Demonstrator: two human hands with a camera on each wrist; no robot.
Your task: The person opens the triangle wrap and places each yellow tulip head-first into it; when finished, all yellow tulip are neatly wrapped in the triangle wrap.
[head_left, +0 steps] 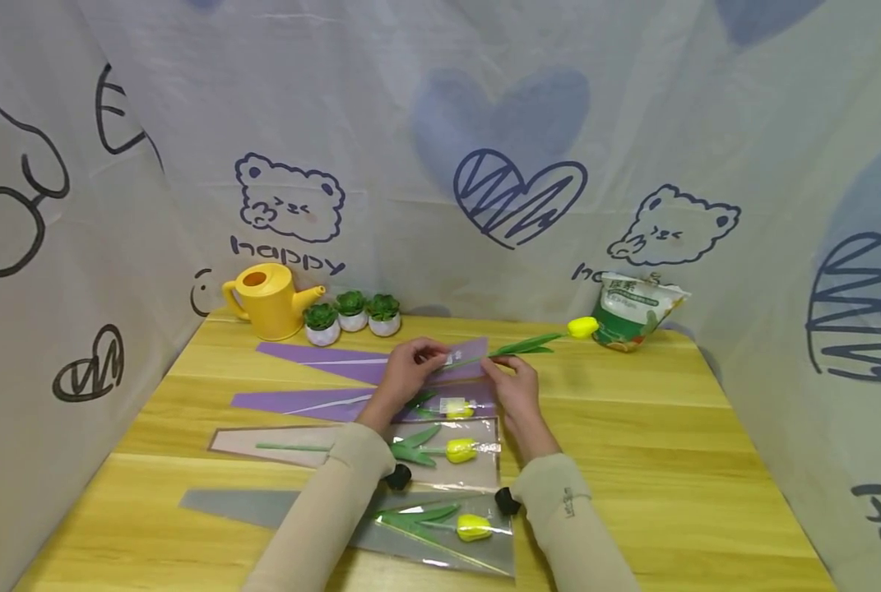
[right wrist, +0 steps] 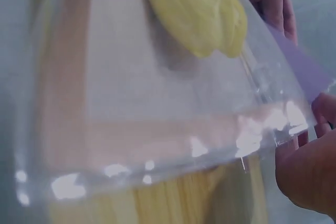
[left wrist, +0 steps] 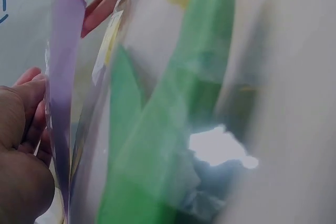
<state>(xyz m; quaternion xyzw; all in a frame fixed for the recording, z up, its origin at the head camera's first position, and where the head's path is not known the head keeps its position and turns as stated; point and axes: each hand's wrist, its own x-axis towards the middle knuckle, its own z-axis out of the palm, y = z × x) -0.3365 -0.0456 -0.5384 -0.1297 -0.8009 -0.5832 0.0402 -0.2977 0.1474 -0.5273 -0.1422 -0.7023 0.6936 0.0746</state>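
Note:
A purple bouquet sleeve [head_left: 336,359] lies farthest back in a column of flat flower sleeves. A yellow tulip [head_left: 582,327] juts out to the right past its wide end, with green leaves [head_left: 527,344] outside and the stem running in over the sleeve. My left hand [head_left: 409,376] holds this sleeve near its wide part, thumb and fingers at its edge [left wrist: 63,77]. With fingertips, my right hand [head_left: 516,393] pinches the sleeve's mouth by the stem. In the right wrist view a clear sleeve with a yellow tulip head [right wrist: 202,14] covers much of the picture.
Nearer lie another purple sleeve [head_left: 299,401], a pinkish one [head_left: 285,438] and a grey one [head_left: 248,506], each with a yellow tulip. A yellow watering can [head_left: 271,304], small potted succulents [head_left: 351,312] and a green-white bag [head_left: 632,316] stand along the back.

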